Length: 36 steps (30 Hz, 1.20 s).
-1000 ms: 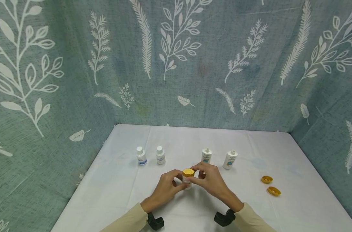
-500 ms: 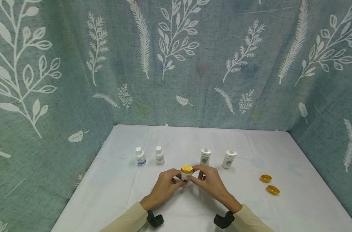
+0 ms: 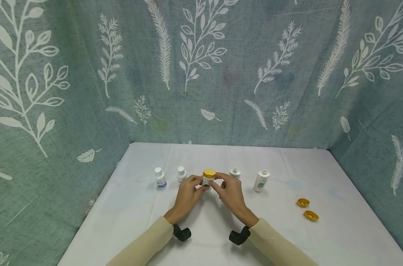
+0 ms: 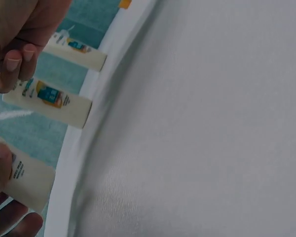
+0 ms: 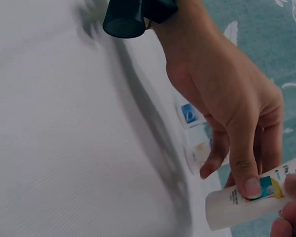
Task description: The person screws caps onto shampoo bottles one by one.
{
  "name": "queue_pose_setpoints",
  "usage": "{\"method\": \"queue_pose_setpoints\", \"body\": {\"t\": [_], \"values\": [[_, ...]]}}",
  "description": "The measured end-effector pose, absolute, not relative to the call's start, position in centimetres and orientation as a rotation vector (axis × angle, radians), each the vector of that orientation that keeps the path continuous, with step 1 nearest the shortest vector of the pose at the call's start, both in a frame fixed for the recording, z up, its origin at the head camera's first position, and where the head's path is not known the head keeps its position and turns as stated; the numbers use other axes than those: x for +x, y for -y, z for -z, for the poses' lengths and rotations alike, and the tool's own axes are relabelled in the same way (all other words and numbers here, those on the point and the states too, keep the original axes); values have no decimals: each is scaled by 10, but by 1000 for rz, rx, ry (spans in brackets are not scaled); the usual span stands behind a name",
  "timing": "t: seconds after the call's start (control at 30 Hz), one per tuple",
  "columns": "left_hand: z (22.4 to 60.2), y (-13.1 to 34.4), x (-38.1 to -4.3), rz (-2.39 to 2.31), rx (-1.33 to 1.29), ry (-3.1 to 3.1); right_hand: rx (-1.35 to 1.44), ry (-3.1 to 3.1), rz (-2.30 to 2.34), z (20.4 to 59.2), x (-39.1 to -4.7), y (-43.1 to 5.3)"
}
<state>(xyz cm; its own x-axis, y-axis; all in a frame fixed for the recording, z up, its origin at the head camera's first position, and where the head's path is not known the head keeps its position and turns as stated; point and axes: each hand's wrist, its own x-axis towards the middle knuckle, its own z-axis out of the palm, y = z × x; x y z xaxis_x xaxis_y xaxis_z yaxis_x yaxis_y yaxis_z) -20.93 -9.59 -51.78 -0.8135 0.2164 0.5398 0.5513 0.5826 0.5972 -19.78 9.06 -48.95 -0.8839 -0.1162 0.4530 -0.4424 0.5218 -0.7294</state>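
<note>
Both hands hold a small white bottle with a yellow cap [image 3: 208,178] near the middle of the table. My left hand [image 3: 187,194] grips it from the left, and my right hand [image 3: 232,194] pinches it from the right. Its printed label shows teal and yellow beside the fingers in the right wrist view, where its white lower end [image 5: 222,210] is plain. The left wrist view has the same bottle [image 4: 32,182] at the lower left. Whether its base touches the table cannot be told. Behind the right hand stands a white bottle with an uncapped nozzle [image 3: 235,172], partly hidden.
Another uncapped white bottle [image 3: 261,181] stands to the right. Two white-capped bottles with blue labels, one outer [image 3: 160,178] and one inner [image 3: 181,174], stand left. Two yellow rings, a far one [image 3: 302,202] and a near one [image 3: 311,215], lie right. Patterned cloth [image 3: 201,125] surrounds the table.
Both hands have carried the yellow-capped bottle away from the body and slightly left, level with the row of standing bottles. The hands now partly cover the two inner bottles.
</note>
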Motion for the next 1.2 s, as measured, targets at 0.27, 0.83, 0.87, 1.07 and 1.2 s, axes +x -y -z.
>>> {"method": "queue_pose_setpoints", "body": {"t": [0.27, 0.83, 0.87, 1.07, 1.2], "values": [[529, 95, -221, 1105, -504, 2432, 409, 2431, -1290, 501, -212, -74], [529, 91, -225, 1046, -430, 2504, 386, 2463, -1239, 501, -221, -69], [528, 91, -225, 1043, -431, 2502, 391, 2459, -1238, 501, -222, -70], [527, 92, -228, 1051, -440, 2483, 411, 2448, -1234, 499, -224, -69], [527, 93, -229, 1054, -444, 2484, 399, 2455, -1249, 498, -223, -69]]}}
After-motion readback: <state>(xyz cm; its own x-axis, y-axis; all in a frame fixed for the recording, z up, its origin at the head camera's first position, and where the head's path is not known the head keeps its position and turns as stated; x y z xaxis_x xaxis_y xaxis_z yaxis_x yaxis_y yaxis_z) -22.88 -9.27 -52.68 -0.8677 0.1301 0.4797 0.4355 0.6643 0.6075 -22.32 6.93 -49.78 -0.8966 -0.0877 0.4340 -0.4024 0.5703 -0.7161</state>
